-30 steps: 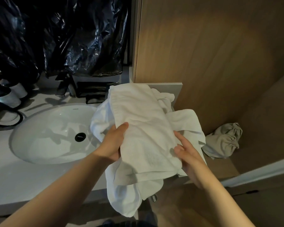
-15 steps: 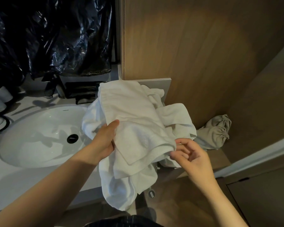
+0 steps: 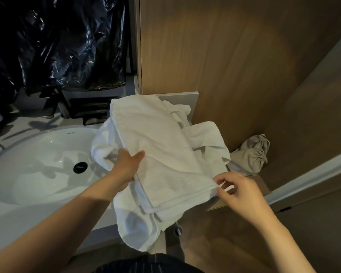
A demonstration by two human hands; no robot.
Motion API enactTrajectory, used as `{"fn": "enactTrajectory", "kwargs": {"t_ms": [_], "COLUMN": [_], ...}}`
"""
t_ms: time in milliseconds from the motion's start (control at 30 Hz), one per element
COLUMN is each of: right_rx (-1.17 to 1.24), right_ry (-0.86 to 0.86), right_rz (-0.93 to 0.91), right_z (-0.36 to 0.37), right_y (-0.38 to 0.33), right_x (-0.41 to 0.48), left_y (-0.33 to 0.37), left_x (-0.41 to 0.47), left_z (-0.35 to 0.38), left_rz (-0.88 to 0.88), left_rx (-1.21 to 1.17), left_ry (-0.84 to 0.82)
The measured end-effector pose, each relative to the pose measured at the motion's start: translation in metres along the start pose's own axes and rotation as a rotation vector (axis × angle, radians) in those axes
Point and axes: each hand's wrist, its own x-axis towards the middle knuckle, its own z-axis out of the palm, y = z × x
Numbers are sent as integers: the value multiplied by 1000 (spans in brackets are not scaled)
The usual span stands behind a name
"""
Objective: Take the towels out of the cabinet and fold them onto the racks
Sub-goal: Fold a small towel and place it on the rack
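The left hand (image 3: 126, 166) and right hand (image 3: 238, 192) are bare, and so are both forearms as far as they show. Low in view is a dark garment (image 3: 146, 266) with thin pale stripes, worn on the person's front.

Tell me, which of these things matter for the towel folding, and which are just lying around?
In the job: white towel, left hand gripping it, right hand pinching its corner.
Lying about: sink, black plastic bag, beige drawstring pouch.

Wood panel (image 3: 224, 56) blocks behind towels (image 3: 156, 144); sink (image 3: 37, 164) side free.
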Motion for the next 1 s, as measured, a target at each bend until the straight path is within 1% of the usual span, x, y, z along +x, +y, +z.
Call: {"fn": "enactTrajectory", "kwargs": {"t_ms": [33,67,167,200,300,333,433,500,600,667,733,800,900,1000], "right_rx": [-18,-17,50,66,92,103,141,152,111,19,-93,-125,-69,96], "right_ry": [-70,-101,-99,-115,-198,-223,-288,-304,-313,-303,-276,-254,-268,-306], "right_rz": [21,30,8,-8,-53,-72,-124,-115,-63,-37,-40,-50,-16,-1], "right_z": [3,6,20,25,40,44,60,72,91,103,113,120,120,108], "right_y": [0,0,-10,-16,-34,-40,-59,-68,-75,-78,-82,-87,-91,-92], "right_x": [0,1,7,10,21,24,25,21,13,8,5,6,9,7], "left_y": [-5,-8,-17,-21,-32,-35,-43,-49,-58,-61,-65,-68,-67,-65], "left_x": [0,-1,-8,-12,-22,-26,-37,-44,-50,-53,-55,-57,-57,-57], "left_z": [0,0,-6,-7,-13,-16,-28,-37,-41,-40,-41,-44,-47,-49], "left_rz": [-9,-4,72,87,34,5,-83,-103,-120,-136,-104,-58,-65,-83], "left_rx": [-16,-39,-130,-135,-111,-140,-263,-291,-205,-134,-76,-41,-32,-74], "left_ry": [-8,-22,-74,-61,89,83,-38,-96,-83,-48,-48,-62,-46,-77]}}
